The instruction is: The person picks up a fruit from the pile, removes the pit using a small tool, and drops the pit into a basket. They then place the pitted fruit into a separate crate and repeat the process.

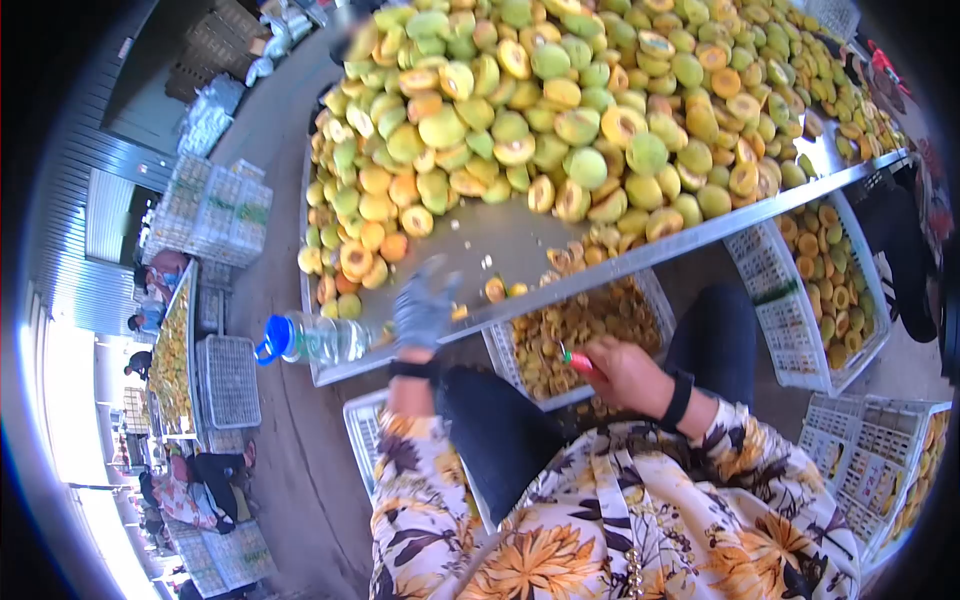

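Note:
My left hand point(425, 306), in a grey-blue glove, is over the near edge of the metal table point(460, 238), fingers apart and slightly blurred, with nothing visible in it. My bare right hand point(625, 373) is closed around a small red and green tool point(576, 360) above a crate of fruit pieces point(585, 330). A large heap of halved yellow-green fruit point(520, 120) covers the far part of the table. A few halves and small bits lie near my left hand. Left of that hand, a clear bottle with a blue cap point(325, 340) lies on its side at the table corner.
White crates of fruit stand at the right point(790, 310) and lower right point(850, 450). Another crate point(362, 430) is beside my left leg. Stacked crates point(210, 210), another fruit table point(175, 360) and several people are at the left. A person in dark clothes point(900, 240) is at the right edge.

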A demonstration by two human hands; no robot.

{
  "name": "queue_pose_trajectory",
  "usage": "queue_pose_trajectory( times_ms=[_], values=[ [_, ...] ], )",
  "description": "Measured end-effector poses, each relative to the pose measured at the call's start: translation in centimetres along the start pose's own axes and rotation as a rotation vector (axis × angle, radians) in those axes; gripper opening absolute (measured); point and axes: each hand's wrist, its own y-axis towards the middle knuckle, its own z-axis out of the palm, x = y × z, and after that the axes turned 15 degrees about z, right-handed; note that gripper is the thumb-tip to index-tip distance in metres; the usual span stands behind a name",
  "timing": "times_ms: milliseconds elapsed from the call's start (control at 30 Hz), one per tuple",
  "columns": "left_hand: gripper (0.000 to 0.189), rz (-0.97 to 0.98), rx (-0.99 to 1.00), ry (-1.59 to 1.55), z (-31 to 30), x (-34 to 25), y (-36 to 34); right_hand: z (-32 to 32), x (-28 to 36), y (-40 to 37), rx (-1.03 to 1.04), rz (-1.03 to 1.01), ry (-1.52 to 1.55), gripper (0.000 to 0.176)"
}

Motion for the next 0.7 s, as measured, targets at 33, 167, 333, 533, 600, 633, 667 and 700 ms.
queue_pose_trajectory(
  times_ms=[33, 167, 333, 533, 600, 633, 667, 700],
  values=[
    [0.043, 0.078, 0.038, 0.013, 1.9, -1.4, 3.2, -0.4, 0.5, -0.4, 0.015, 0.017, 0.013, 0.018],
    [0.058, -0.123, 0.37, -0.036, 10.2, -4.8, 12.4, -2.3, 0.5, -2.3, -0.013, 0.035, 0.071, 0.021],
    [0.053, -0.311, 0.309, -0.019, 14.8, -6.3, 15.6, -4.4, 0.4, -5.1, -0.021, 0.16, 0.104, 0.022],
    [0.055, -0.31, 0.165, -0.398, 10.5, -7.9, 12.2, -5.4, 1.2, -3.6, -0.039, 0.487, 0.257, 0.036],
    [0.068, 0.097, 0.056, -0.342, 9.8, -7.8, 9.2, -5.6, 1.3, -1.9, -0.229, 0.451, 0.314, 0.049],
    [0.075, 0.302, -0.016, -0.254, 8.9, -8.7, 7.6, -5.2, 0.9, -1.0, -0.284, 0.456, 0.371, 0.05],
    [0.077, 0.268, -0.012, -0.354, 7.8, -10.7, 5.9, -5.0, 0.8, -0.1, -0.311, 0.401, 0.468, 0.05],
    [0.079, 0.237, 0.003, -0.45, 6.7, -12.6, 4.2, -4.3, 0.5, 0.8, -0.319, 0.381, 0.579, 0.051]
  ],
)
